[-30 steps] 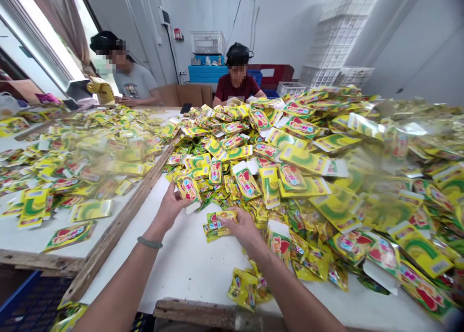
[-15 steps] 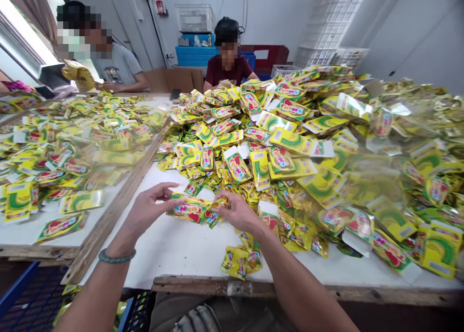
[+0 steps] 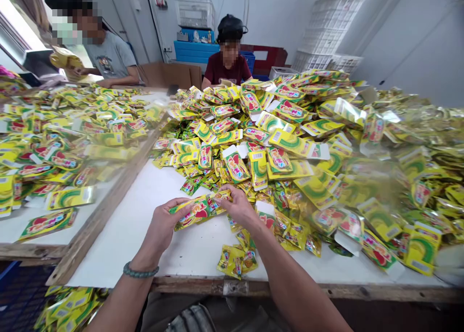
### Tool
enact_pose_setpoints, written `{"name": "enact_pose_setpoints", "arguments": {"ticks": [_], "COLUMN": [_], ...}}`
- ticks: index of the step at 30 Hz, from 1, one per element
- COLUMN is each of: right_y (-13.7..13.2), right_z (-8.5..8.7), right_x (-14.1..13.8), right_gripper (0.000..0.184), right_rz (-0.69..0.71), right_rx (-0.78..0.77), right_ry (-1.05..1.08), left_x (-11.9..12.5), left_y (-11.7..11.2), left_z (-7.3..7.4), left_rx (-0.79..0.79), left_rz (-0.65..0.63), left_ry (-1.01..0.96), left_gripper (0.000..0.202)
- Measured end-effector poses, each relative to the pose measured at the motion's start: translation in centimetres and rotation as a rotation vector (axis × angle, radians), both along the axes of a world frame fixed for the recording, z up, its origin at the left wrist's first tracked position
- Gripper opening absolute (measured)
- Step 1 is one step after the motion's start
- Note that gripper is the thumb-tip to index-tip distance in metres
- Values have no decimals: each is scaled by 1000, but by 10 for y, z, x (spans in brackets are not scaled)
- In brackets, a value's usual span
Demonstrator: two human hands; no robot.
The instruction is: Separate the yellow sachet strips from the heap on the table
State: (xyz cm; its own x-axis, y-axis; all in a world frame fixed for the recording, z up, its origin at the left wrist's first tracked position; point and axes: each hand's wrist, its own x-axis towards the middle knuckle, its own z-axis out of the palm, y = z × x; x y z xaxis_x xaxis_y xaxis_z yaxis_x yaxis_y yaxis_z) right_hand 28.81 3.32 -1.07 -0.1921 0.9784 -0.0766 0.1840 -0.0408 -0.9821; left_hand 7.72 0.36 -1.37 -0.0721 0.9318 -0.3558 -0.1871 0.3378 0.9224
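A heap of yellow packets covers most of the white table and rises just behind both hands, so I have only a bare strip of tabletop in front of me. A clump of loose sachets lies near the wooden front edge, just under my right forearm. To the left, past a wooden rail, a second table carries a flatter spread of the same packets. Two people sit at the far side, one in a grey shirt and one in a dark red shirt.

My left hand is closed around a yellow pouch, which it holds tilted above the bare strip, between the two hands. My right hand pinches small sachets at the pouch's upper end. My fingers hide whether they are already inside it.

The right side of the heap is blurred, and the print on the packets is hard to read. More packets lie below the table at lower left, cut off by the frame.

Blue crates stand at the back wall with a white basket on top. I cannot make out what is in them. White crates are stacked to the right.
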Motion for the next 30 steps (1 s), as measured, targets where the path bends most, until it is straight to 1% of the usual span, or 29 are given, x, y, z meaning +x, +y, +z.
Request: {"name": "enact_pose_setpoints", "arguments": {"ticks": [1, 3, 5, 7, 10, 12, 14, 16, 19, 20, 24, 27, 28, 30], "right_y": [-1, -1, 0, 1, -1, -4, -6, -6, -4, -3, -5, -9, -11, -15], "right_z": [0, -2, -4, -6, -6, -3, 0, 1, -2, -4, -8, -6, -5, -4], "right_x": [-1, -3, -5, -7, -9, -9, -8, -8, -9, -11, -17, -19, -19, -21], "right_gripper": [30, 28, 23, 17, 13, 12, 15, 22, 25, 24, 21, 16, 14, 15], "right_rz": [17, -6, -45, -58, 29, 102, 138, 101, -66, -95, -65, -140, -141, -88], "right_rx": [1, 31, 99, 184, 255, 253, 235, 238, 251, 242, 221, 277, 306, 354], "right_ry": [-14, -51, -87, -116, -154, -204, -224, -172, -32, -2, 55, 3, -51, -162], "left_x": [2, 4, 5, 5, 4, 5, 8, 11, 14, 15, 16, 18, 19, 20], "left_y": [-2, -4, -6, -6, -5, -5, -7, -8, -8, -8, -8, -8, -8, -7], "left_z": [0, 1, 1, 2, 2, 2, 1, 1, 2, 3, 3, 1, 0, -1], "left_rx": [-10, -9, -12, -48, -152, -198, -201, -180, -134, -123, -105, -96, -97, -104], "left_rz": [7, -14, -80, -141, -177, -148, -93, -31, 24, 31, 53, 77, 85, 107], "left_ry": [-14, -8, 12, 11, -33, -74, -114, -149, -181, -187, -209, -229, -233, -239], "left_gripper": [51, 49, 45, 44, 48, 51, 52, 54, 56, 56, 53, 53, 53, 52]}}
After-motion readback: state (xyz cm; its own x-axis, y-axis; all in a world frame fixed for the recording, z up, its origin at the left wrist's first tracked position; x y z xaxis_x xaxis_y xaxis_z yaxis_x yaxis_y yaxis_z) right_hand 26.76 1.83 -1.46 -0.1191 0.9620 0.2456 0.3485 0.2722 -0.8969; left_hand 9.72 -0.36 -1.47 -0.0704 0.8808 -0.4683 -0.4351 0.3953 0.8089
